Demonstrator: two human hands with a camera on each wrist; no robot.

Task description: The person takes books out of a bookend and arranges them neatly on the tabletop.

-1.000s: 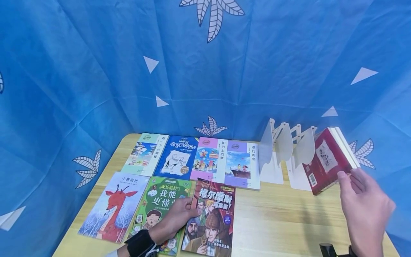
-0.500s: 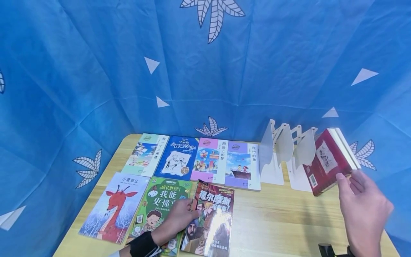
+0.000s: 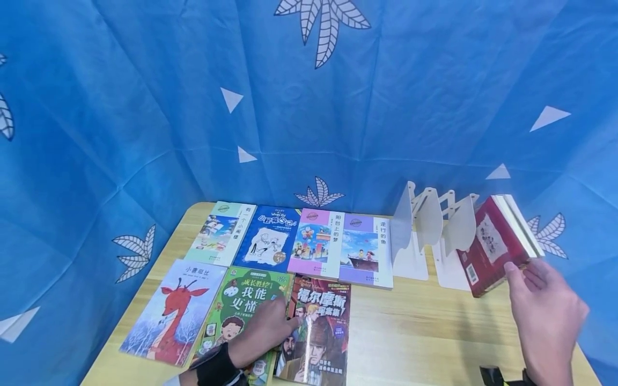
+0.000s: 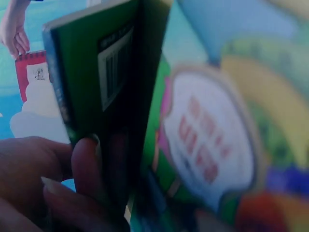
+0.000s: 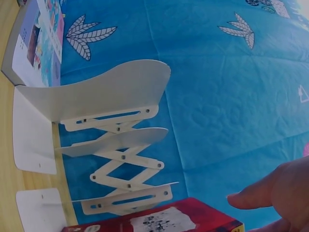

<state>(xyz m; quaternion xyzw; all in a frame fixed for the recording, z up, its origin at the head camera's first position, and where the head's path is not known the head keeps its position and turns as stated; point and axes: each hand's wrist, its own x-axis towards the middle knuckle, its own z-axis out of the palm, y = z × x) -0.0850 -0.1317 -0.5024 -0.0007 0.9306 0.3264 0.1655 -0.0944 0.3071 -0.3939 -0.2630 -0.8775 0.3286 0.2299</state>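
My left hand (image 3: 271, 323) grips the left edge of a paperback with detectives on its cover (image 3: 316, 335), in the front row. In the left wrist view its fingers (image 4: 87, 166) curl on the raised edge of that book, beside a dark green back with a barcode (image 4: 116, 67). At the right, my right hand (image 3: 547, 311) holds a red book (image 3: 492, 241) by its near side, thumb at the cover and fingers at the page side. The red book stands tilted against the last plate of a white expanding bookend (image 3: 427, 220).
Flat on the wooden table (image 3: 410, 332) lie a deer book (image 3: 176, 313), a green book (image 3: 238, 300), a mint book (image 3: 219, 233), a blue book (image 3: 270, 238), a pink book (image 3: 316, 241) and a purple book (image 3: 366, 249). A blue curtain (image 3: 309, 107) hangs behind.
The detective paperback shifts and tilts slightly in my left hand; a bright glare crosses its cover half a second ago and fades now. My right hand and the red book stay nearly still.
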